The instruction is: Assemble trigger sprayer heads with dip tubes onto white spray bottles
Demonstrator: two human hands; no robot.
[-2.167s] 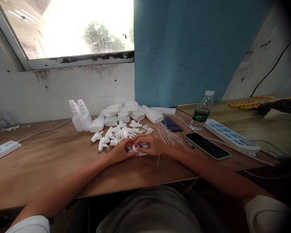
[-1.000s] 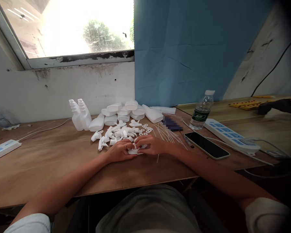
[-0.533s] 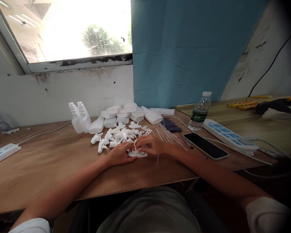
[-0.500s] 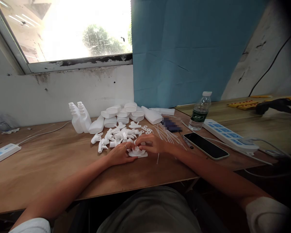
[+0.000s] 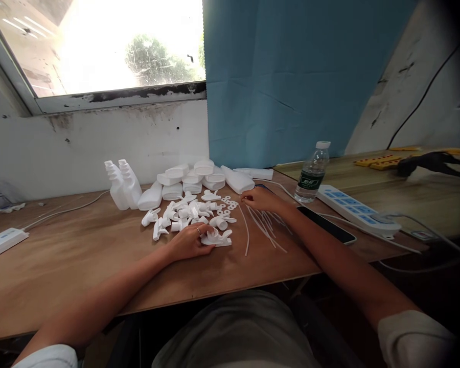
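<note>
My left hand (image 5: 189,241) rests on the wooden table with its fingers round a white spray head (image 5: 221,239) lying near the front. Over the upper ends of several thin white tubes (image 5: 266,230) is my right hand (image 5: 262,198), its fingertips pinched together at one of them. Small white rings (image 5: 230,200) lie just left of those fingertips. Behind my left hand spreads a pile of white spray heads (image 5: 191,208). White bottles (image 5: 191,179) lie heaped behind the pile, and two more bottles (image 5: 126,186) stand upright at its left.
A phone (image 5: 327,225) lies under and beside my right forearm. Beyond it are a water bottle (image 5: 312,174) and a power strip (image 5: 356,212) with a cable. Another power strip (image 5: 3,243) sits at the far left. The table's front edge (image 5: 222,292) is near my body.
My right hand has left the spray head at my left hand and moved right and back to the tubes. My left hand keeps its hold. The view has shifted slightly.
</note>
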